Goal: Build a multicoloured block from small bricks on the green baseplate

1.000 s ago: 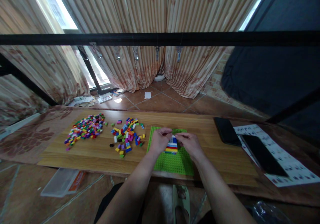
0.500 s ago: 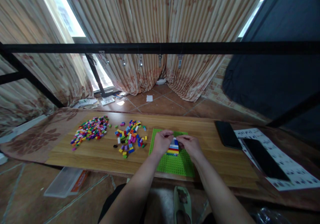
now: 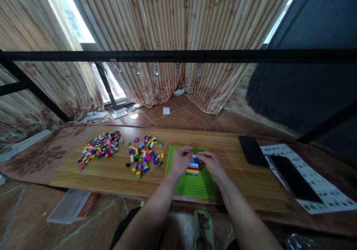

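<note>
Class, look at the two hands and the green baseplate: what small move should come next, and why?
Probably a gentle press down on the far end of the brick stack: the left hand and right hand come close together there, one on each side, above the green baseplate. Whether either holds a loose brick is too small to tell.

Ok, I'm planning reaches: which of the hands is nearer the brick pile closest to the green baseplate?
Left. The left hand is over the green baseplate, right of the brick pile; the right hand is farther off, at the right side of the brick stack.
</note>
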`<state>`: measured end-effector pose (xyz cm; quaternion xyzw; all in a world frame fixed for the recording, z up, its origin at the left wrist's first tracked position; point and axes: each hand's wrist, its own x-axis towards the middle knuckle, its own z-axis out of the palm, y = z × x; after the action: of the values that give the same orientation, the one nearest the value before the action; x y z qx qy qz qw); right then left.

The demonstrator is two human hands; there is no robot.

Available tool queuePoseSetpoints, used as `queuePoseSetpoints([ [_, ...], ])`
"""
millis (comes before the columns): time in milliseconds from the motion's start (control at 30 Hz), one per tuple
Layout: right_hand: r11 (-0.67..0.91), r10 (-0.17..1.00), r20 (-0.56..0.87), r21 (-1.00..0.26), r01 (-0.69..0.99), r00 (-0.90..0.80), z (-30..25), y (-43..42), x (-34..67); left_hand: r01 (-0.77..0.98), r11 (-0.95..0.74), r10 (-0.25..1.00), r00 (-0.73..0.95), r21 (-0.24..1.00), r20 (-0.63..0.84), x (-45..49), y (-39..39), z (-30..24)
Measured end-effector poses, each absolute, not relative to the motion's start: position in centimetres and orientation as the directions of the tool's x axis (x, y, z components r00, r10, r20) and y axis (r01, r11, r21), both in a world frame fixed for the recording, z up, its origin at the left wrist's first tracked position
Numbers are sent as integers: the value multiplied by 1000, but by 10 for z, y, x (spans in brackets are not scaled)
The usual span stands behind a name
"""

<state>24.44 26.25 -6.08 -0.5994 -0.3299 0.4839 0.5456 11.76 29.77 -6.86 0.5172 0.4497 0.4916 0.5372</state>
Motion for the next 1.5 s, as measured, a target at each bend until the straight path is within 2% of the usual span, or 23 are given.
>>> queuePoseSetpoints([
  [100, -176, 926, -222, -969, -172, 306, -57, 261, 246, -85, -20, 992, 125, 996, 31, 117, 295, -67],
  [233, -104, 900, -185, -970, -219, 395, -54, 262, 248, -74, -9, 992, 129, 997, 18, 116, 294, -66],
  [500, 48, 868, -62, -977, -206, 493, -45, 268, 237, -38, -8, 1000, 21, 999, 9, 106, 296, -61],
  [667, 146, 844, 45, -978, -149, 534, -31, 268, 219, 5, -88, 995, -56, 996, 88, 88, 293, -58],
  [767, 154, 844, 103, -987, -53, 527, -26, 268, 204, -11, -97, 988, -122, 995, 95, 77, 290, -52],
  [967, 206, 909, 287, -939, 274, 302, -25, 265, 157, -162, -100, 936, -351, 982, 37, 42, 287, -30],
  [1167, 301, 946, 324, -862, 408, -14, -34, 263, 104, -491, -122, 829, -528, 862, -184, -23, 288, -11],
  [1333, 399, 917, 346, -762, 511, -201, -46, 266, 69, -590, -200, 711, -637, 782, -299, -76, 287, -5],
  [1500, 464, 884, 364, -608, 644, -294, -50, 269, 37, -615, -241, 695, -649, 750, -309, -99, 283, 1],
])
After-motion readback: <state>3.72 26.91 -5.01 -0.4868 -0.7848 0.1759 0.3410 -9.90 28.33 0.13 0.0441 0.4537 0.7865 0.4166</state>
